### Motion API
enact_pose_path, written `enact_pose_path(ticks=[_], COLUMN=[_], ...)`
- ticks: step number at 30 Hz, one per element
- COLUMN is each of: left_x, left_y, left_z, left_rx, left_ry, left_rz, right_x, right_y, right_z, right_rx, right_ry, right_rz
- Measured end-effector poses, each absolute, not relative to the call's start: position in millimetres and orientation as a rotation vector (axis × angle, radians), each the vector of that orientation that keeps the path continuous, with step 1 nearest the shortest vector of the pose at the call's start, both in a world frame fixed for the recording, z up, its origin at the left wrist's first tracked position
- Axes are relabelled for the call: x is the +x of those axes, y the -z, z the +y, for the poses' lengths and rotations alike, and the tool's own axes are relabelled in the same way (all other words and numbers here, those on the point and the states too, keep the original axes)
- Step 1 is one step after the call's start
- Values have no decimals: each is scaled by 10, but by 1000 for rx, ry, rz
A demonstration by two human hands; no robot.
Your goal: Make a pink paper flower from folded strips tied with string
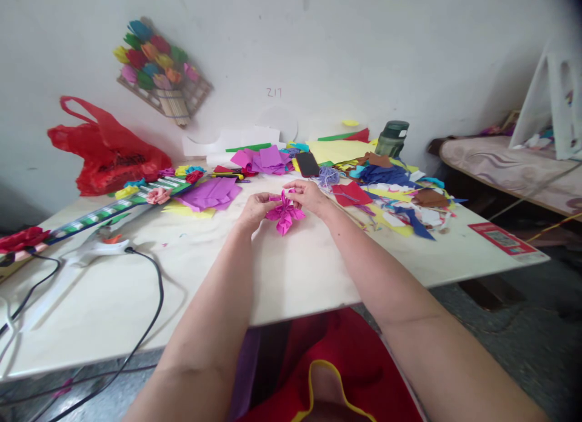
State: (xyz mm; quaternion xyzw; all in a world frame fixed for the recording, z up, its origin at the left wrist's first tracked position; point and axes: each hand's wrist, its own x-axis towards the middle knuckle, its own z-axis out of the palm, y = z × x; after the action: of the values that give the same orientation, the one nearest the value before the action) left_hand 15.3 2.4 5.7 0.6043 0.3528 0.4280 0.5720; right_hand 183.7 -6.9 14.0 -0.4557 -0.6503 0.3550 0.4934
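A bright pink folded paper flower (285, 214) with pointed petals is held between both hands, over the middle of the white table. At its left side, my left hand (257, 208) pinches a petal between thumb and fingers. My right hand (309, 197) closes on the upper right part of the flower, fingers bent over its top. Just behind the hands lie a dark phone (308, 165) and a bundle of lilac yarn (329, 177). Purple paper sheets (211, 193) are spread left of my left hand, and a red paper piece (351, 194) lies right of my right hand.
Paper scraps (400, 194) heap on the table's right side, near a green bottle (391, 138). On the left are a red plastic bag (113, 149), a long strip with paper flowers (118, 207) and a white glue gun (107, 245) with a black cable (160, 276). A bouquet (159, 70) hangs on the wall.
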Motion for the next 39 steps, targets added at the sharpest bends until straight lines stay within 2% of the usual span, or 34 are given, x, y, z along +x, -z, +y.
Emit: enact_pose_path(ticks=[27, 39], left_x=[178, 232], left_y=[-44, -67], left_z=[51, 37], left_rx=[1450, 1585], left_ry=[-1070, -1154], left_rz=[895, 997], right_x=[1808, 1778], right_y=[-222, -78], right_z=[-151, 10], right_rx=[-1146, -1386], right_ry=[-923, -430], right_rz=[-1596, -1685])
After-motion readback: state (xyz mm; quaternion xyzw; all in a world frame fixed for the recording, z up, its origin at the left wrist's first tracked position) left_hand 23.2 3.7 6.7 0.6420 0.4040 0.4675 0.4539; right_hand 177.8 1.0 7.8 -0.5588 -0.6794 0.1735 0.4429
